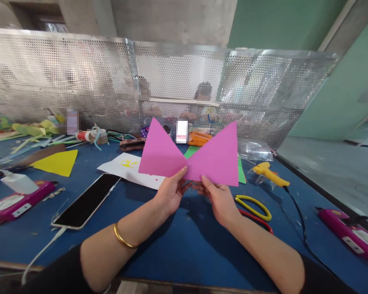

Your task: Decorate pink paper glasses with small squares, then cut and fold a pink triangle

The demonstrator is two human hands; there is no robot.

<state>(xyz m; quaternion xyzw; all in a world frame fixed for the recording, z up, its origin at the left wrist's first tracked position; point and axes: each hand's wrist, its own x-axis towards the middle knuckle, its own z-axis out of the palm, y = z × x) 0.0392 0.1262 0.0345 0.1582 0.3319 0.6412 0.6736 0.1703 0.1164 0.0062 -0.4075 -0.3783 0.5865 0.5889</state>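
A pink paper sheet folded into a bow-tie shape is held up above the blue table. My left hand pinches its narrow middle from the left, thumb on the front. From the right, my right hand pinches the same middle, fingers closed on the lower edge. A gold bangle circles my left wrist.
A phone on a white cable lies left, a white paper and yellow triangle behind it. Yellow-handled scissors and a yellow glue gun lie right. Pink devices sit at both sides. A perforated metal screen backs the table, people behind it.
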